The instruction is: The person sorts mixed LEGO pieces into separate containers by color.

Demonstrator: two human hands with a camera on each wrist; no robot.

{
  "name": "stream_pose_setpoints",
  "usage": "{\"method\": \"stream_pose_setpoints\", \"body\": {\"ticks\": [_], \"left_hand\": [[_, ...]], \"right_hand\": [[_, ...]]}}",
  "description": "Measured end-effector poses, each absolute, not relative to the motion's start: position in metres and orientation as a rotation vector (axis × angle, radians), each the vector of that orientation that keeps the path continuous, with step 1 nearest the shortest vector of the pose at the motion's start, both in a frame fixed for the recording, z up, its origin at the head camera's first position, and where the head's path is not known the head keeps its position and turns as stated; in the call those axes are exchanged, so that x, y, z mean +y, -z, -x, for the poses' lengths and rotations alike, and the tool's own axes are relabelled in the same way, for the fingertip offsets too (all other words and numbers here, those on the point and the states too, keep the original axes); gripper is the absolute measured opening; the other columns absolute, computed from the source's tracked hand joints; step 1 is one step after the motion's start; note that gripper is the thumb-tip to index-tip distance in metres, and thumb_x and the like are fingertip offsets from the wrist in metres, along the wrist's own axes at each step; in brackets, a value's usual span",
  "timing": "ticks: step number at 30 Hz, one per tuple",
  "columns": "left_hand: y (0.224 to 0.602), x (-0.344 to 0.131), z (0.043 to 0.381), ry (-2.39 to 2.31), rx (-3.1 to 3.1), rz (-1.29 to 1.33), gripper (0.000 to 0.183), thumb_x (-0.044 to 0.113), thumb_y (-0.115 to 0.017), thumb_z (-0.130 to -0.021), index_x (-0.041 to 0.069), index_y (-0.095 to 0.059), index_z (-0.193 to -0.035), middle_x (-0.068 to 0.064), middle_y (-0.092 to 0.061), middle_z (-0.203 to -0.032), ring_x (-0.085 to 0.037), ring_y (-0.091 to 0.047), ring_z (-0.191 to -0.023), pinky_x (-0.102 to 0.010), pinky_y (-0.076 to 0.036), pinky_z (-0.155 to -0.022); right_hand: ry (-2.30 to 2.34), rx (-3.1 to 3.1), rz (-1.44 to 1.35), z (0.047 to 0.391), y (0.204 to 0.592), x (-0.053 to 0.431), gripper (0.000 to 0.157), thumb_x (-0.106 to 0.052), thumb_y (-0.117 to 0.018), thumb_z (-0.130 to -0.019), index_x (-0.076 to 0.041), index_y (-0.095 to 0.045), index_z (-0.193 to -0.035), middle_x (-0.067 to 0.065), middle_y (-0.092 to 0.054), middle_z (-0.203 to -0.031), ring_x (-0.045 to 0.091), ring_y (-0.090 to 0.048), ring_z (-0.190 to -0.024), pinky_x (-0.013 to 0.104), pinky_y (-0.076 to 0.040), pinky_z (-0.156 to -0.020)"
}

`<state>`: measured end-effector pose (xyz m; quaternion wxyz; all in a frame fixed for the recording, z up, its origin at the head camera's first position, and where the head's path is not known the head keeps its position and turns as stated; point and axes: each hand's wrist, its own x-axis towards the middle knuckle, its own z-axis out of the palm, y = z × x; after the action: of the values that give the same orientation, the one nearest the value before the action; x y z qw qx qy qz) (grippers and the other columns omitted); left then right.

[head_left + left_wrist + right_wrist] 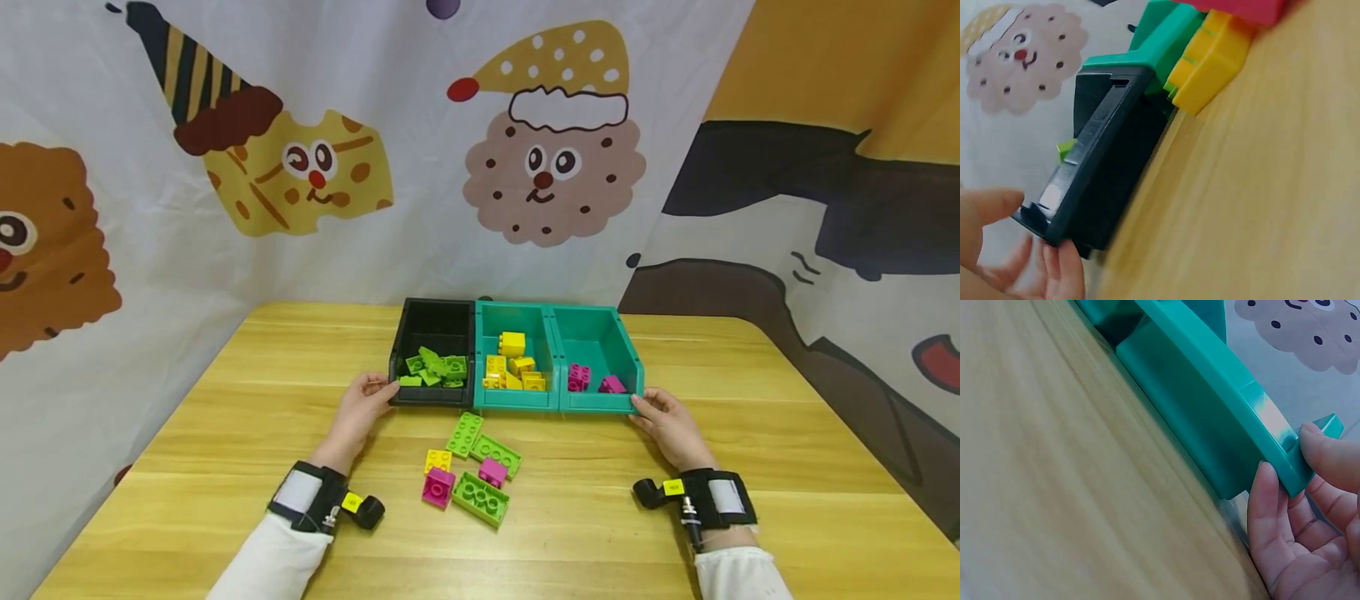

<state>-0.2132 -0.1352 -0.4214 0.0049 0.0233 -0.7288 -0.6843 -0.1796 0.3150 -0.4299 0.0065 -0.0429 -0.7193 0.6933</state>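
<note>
Three bins stand side by side in a row: a black bin (433, 397), a teal bin in the middle (516, 402) and another teal bin (598, 404) on the right. My left hand (357, 417) pinches the front left corner of the black bin, thumb on top and fingers beneath in the left wrist view. Likewise, my right hand (675, 429) pinches the right teal bin's front right corner, its thumb (1329, 456) over the rim. Green bricks (432, 363) lie in the black bin, yellow bricks (512, 344) in the middle one, and magenta bricks (579, 377) in the right one.
In front of the bins, loose bricks lie on the wooden table (570, 533): several green bricks (482, 498), a yellow brick (438, 461) and two magenta bricks (438, 487). Behind the table hangs a cartoon-printed cloth (420, 258).
</note>
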Motion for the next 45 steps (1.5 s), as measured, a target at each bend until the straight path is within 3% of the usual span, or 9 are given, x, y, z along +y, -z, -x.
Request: {"method": "stream_pose_setpoints", "body": {"ticks": [4,7,13,19,23,30,35,40,45], "left_hand": [[0.403,-0.136,0.211,2.112,-2.351,-0.185,0.049,0.02,-0.052,-0.096,-0.004,-0.032,-0.134,-0.022,-0.043,-0.123,-0.028,-0.048,-0.108,-0.036,-0.042,-0.092],[0.39,-0.135,0.207,2.133,-2.344,-0.155,0.053,0.021,-0.051,-0.097,-0.003,-0.026,-0.138,-0.023,-0.037,-0.131,-0.033,-0.041,-0.12,-0.044,-0.035,-0.101],[0.368,-0.121,0.189,1.958,-2.595,0.137,0.046,0.022,-0.055,-0.096,-0.001,-0.036,-0.131,-0.023,-0.04,-0.136,-0.035,-0.039,-0.126,-0.048,-0.035,-0.104],[0.358,-0.109,0.167,1.64,-2.92,0.769,0.045,0.017,-0.068,-0.087,0.003,-0.049,-0.125,-0.021,-0.046,-0.131,-0.038,-0.045,-0.121,-0.051,-0.041,-0.099],[0.353,-0.099,0.152,1.327,-3.098,1.006,0.05,0.019,-0.075,-0.081,0.009,-0.053,-0.124,-0.018,-0.045,-0.129,-0.036,-0.048,-0.118,-0.051,-0.044,-0.095],[0.352,-0.087,0.132,0.858,-3.209,0.966,0.06,0.015,-0.086,-0.066,0.009,-0.059,-0.119,-0.01,-0.044,-0.108,-0.021,-0.044,-0.094,-0.037,-0.047,-0.075],[0.356,-0.082,0.127,0.799,-3.205,0.992,0.061,0.013,-0.087,-0.061,0.009,-0.058,-0.115,-0.006,-0.042,-0.1,-0.017,-0.045,-0.085,-0.031,-0.047,-0.07],[0.361,-0.079,0.126,0.716,-3.202,1.018,0.056,0.01,-0.087,-0.059,0.01,-0.056,-0.105,-0.004,-0.044,-0.095,-0.013,-0.047,-0.076,-0.026,-0.047,-0.063],[0.365,-0.078,0.126,0.657,-3.18,0.997,0.037,-0.001,-0.078,-0.065,0.012,-0.053,-0.088,-0.001,-0.047,-0.084,-0.012,-0.046,-0.067,-0.023,-0.042,-0.057]], "right_hand": [[-2.158,-2.256,0.141,0.179,0.431,0.314,0.012,-0.02,-0.055,-0.096,-0.01,-0.049,-0.098,-0.008,-0.05,-0.088,0.001,-0.053,-0.084,0.016,-0.051,-0.079],[-2.165,-2.243,0.141,0.179,0.43,0.313,0.013,-0.021,-0.057,-0.095,-0.01,-0.05,-0.097,-0.007,-0.049,-0.088,0.001,-0.052,-0.084,0.017,-0.051,-0.079],[-2.163,-2.24,0.143,0.179,0.429,0.314,0.011,-0.02,-0.055,-0.096,-0.011,-0.049,-0.098,-0.009,-0.049,-0.088,0.001,-0.052,-0.084,0.016,-0.05,-0.079],[-2.169,-2.233,0.151,0.18,0.433,0.313,0.015,-0.022,-0.058,-0.094,-0.011,-0.05,-0.099,-0.007,-0.05,-0.09,0.002,-0.053,-0.085,0.017,-0.051,-0.08],[-2.156,-2.238,0.154,0.18,0.434,0.314,0.016,-0.024,-0.059,-0.093,-0.011,-0.051,-0.099,-0.007,-0.05,-0.091,0.001,-0.053,-0.086,0.017,-0.051,-0.081],[-2.162,-2.234,0.162,0.179,0.433,0.314,0.017,-0.024,-0.06,-0.093,-0.011,-0.051,-0.099,-0.007,-0.05,-0.091,0.001,-0.053,-0.086,0.017,-0.051,-0.081],[-2.143,-2.249,0.166,0.179,0.432,0.314,0.018,-0.024,-0.058,-0.094,-0.01,-0.05,-0.101,-0.007,-0.05,-0.091,0.001,-0.053,-0.086,0.017,-0.051,-0.081],[-2.149,-2.237,0.156,0.179,0.432,0.313,0.013,-0.02,-0.057,-0.095,-0.009,-0.051,-0.1,-0.007,-0.051,-0.09,0.001,-0.054,-0.085,0.017,-0.051,-0.079],[-2.162,-2.224,0.16,0.18,0.432,0.313,0.013,-0.021,-0.058,-0.094,-0.011,-0.052,-0.098,-0.007,-0.051,-0.09,0.001,-0.054,-0.085,0.017,-0.051,-0.079]]}}
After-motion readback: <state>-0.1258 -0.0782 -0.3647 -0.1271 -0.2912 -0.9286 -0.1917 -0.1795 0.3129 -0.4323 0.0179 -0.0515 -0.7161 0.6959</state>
